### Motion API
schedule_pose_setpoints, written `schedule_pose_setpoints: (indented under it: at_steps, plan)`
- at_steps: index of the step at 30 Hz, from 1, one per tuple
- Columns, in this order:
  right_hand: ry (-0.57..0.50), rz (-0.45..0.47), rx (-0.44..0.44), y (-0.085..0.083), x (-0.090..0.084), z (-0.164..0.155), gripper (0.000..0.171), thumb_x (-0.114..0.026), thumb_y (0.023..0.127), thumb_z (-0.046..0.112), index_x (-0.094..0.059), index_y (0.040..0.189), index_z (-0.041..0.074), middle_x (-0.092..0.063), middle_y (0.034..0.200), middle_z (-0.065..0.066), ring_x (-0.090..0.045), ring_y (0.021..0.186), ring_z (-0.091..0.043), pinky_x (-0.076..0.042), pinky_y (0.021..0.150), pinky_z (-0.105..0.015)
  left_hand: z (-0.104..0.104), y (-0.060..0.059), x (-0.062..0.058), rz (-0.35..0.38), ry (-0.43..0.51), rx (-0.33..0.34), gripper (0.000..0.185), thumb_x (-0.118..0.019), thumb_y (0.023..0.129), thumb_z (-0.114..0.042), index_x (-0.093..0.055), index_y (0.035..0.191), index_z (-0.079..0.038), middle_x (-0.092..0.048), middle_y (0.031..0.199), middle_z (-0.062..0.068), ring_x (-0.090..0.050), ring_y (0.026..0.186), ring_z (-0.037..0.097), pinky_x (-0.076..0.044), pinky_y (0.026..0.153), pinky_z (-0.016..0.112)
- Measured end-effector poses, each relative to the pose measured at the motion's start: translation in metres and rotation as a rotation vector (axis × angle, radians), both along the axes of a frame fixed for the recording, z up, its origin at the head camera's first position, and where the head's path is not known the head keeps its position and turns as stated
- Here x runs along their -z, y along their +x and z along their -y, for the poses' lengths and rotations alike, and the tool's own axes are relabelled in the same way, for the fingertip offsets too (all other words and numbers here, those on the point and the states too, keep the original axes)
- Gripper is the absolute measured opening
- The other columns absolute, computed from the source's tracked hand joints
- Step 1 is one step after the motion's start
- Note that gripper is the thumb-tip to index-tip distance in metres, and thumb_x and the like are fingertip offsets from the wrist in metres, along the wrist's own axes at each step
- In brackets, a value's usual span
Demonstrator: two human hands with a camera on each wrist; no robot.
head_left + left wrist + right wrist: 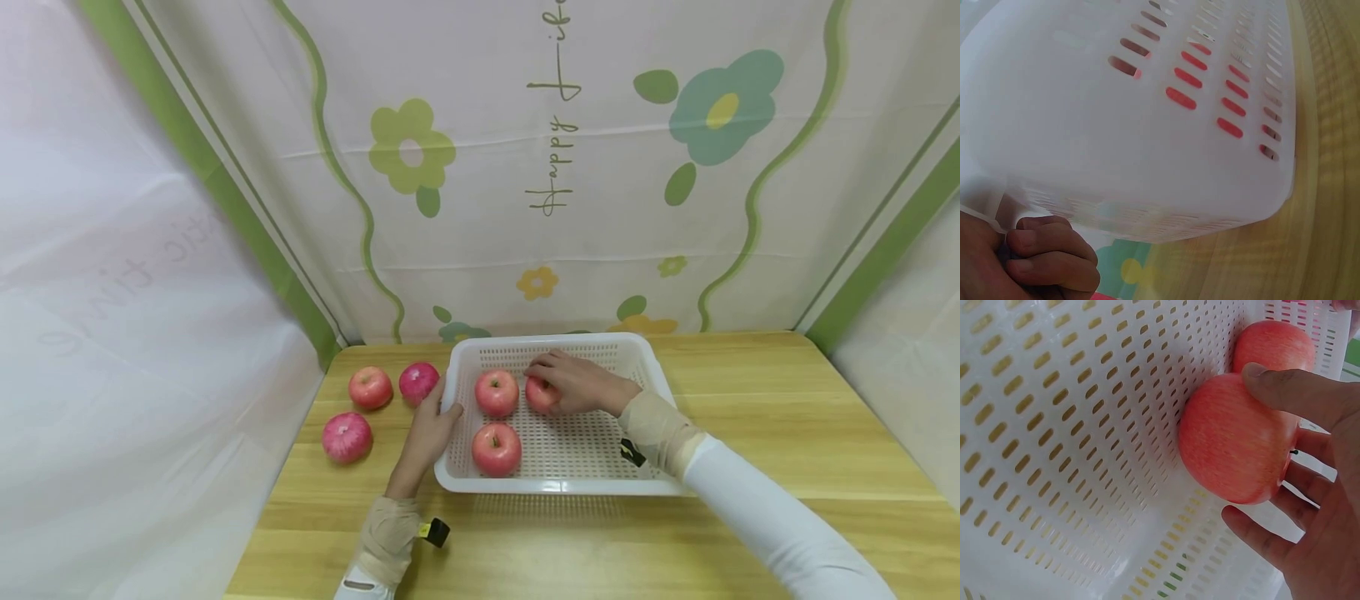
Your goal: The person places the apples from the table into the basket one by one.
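A white slotted plastic basket [555,486] stands on the wooden table. My left hand [431,429] grips its left rim; in the left wrist view the curled fingers [1054,262] show beside the basket wall [1085,134]. Inside the basket, my right hand [579,385] holds a red apple [538,398], partly covered by the hand in the head view. From the right wrist, the thumb [1291,387] lies on one side of this apple [1235,444] and the fingers spread round the other. Two more apples, one behind [497,393] and one in front [497,450], sit along the basket's left side.
Left of the basket lie a red apple [371,388] and two darker pink round fruits, one nearer the front [347,437] and one close to the left hand [418,382]. Patterned fabric [480,250] hangs behind the table [787,417] and along both sides.
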State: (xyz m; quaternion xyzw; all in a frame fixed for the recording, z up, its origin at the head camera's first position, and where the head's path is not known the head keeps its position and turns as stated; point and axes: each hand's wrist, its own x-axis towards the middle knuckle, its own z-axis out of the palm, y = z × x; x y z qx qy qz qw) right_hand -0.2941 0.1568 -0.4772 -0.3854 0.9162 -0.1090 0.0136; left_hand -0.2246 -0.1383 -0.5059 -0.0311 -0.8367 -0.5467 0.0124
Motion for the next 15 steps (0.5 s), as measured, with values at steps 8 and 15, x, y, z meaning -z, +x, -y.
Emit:
schedule_pose_setpoints:
  at_steps: [8, 15]
  plan:
    - [0.008, 0.037, 0.011, 0.003, -0.006, -0.001, 0.071, -0.084, 0.086, 0.030, -0.060, 0.150, 0.009, -0.056, 0.153, -0.013, -0.049, 0.145, -0.036, -0.050, 0.115, -0.056, 0.001, 0.000, 0.002, 0.005, -0.012, -0.004, 0.068, -0.057, 0.103, -0.012, -0.036, 0.167, -0.016, -0.061, 0.148, 0.028, -0.074, 0.110, 0.038, -0.066, 0.084, 0.049]
    - [0.006, 0.026, 0.022, 0.003, -0.012, -0.004, 0.067, -0.082, 0.090, 0.036, -0.062, 0.147, 0.009, -0.056, 0.153, -0.012, -0.050, 0.144, -0.035, -0.052, 0.112, -0.057, 0.001, 0.000, 0.000, -0.003, -0.007, -0.001, 0.068, -0.056, 0.103, -0.012, -0.035, 0.168, -0.015, -0.060, 0.149, 0.029, -0.074, 0.110, 0.038, -0.066, 0.086, 0.048]
